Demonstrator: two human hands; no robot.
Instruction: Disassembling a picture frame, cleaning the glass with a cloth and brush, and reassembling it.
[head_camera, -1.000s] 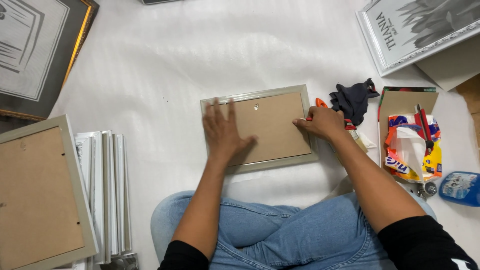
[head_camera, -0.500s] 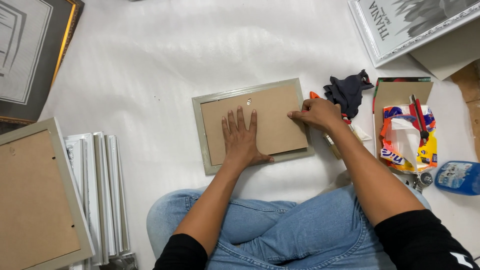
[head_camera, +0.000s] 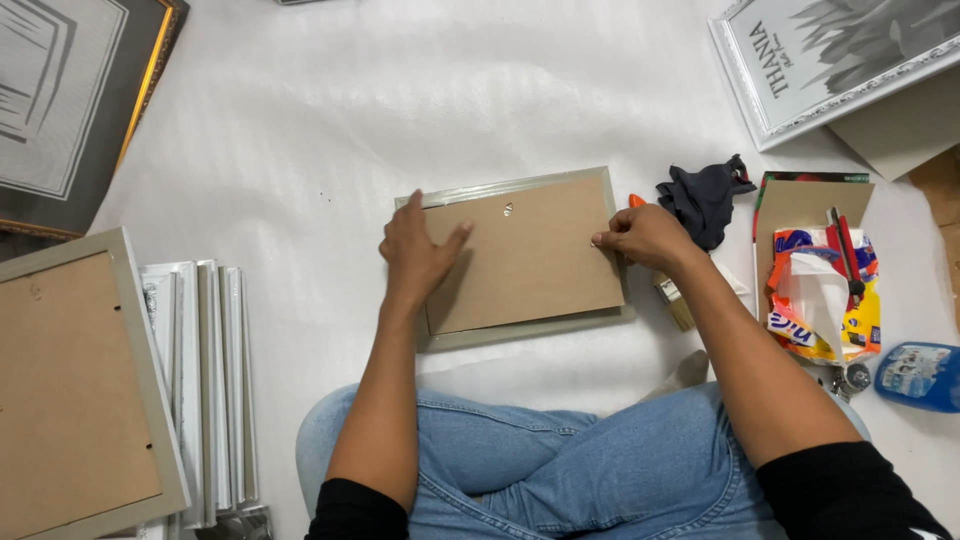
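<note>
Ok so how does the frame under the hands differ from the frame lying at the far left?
The frame under the hands lies landscape and whole in view; the far-left frame stands portrait and is cut off by the picture's edge. The left hand presses on the first and the right hand pinches its right edge; nothing touches the second, which looks larger. Both lie face down, brown backing board in a pale grey border.

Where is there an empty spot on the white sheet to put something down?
The widest bare patch of white sheet lies above the face-down frame, between the dark gold-edged picture and the white-framed print. It is crowded right of the right hand: dark cloth, open box, blue bottle.
</note>
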